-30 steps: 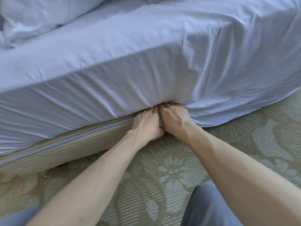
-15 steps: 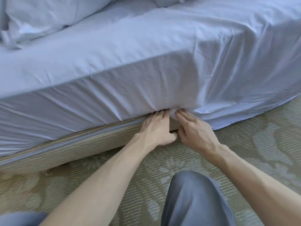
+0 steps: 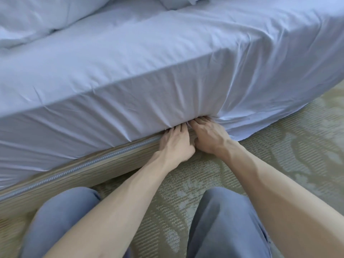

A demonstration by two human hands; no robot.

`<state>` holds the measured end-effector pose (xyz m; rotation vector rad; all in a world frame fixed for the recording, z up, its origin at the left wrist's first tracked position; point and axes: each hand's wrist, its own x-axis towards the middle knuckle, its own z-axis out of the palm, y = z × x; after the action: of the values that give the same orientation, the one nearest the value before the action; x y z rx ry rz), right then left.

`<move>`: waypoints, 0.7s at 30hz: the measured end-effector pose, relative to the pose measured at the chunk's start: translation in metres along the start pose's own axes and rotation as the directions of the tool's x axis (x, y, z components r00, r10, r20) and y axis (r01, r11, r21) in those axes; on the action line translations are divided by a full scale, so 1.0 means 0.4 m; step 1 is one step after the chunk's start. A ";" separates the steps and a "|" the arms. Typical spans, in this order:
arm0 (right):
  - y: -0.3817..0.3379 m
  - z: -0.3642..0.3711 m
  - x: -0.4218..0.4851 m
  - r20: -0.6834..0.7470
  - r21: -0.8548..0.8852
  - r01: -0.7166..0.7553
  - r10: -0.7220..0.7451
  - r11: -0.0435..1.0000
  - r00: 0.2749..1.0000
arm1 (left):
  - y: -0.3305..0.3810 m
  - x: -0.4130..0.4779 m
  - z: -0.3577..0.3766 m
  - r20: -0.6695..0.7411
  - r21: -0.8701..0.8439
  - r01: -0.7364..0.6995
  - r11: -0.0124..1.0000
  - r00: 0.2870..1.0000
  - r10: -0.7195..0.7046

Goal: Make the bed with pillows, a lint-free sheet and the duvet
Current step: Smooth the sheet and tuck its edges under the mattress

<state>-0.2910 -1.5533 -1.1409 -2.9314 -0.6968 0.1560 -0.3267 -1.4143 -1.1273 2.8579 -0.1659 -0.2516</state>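
Knees (image 3: 61,211) are now showing; I'm pushing left grip (image 3: 176,144) and right grip (image 3: 210,138), flat-fingered and released, under the sheet (image 3: 130,108) edge draping over them.

Floral olive carpet (image 3: 279,164) meets striped beige bed base (image 3: 93,173); twisted cord piping (image 3: 74,169) along base top

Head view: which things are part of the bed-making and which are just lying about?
Job: sheet; left hand and right hand, fingertips pushed under its edge above the bed base; pillow at top left.
Just there: patterned carpet; the person's trouser legs.
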 end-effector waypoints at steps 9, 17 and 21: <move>0.023 -0.072 -0.154 -0.076 0.014 -0.069 0.069 0.998 0.995 | -0.022 -0.019 0.043 -0.074 0.102 -0.272 0.957 0.957 0.280; 0.038 -0.150 -0.152 0.232 -0.141 -0.161 0.191 0.977 0.954 | 0.048 0.043 0.038 -0.017 0.054 -0.170 0.984 0.985 0.171; 0.037 -0.178 -0.139 0.330 -0.195 -0.176 0.233 0.965 0.915 | 0.087 0.070 0.029 0.020 0.024 -0.100 0.995 0.995 0.099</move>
<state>-0.3249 -1.5985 -1.0688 -3.1635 -0.4536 0.6904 -0.3043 -1.4543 -1.1331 2.8627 -0.3167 -0.2575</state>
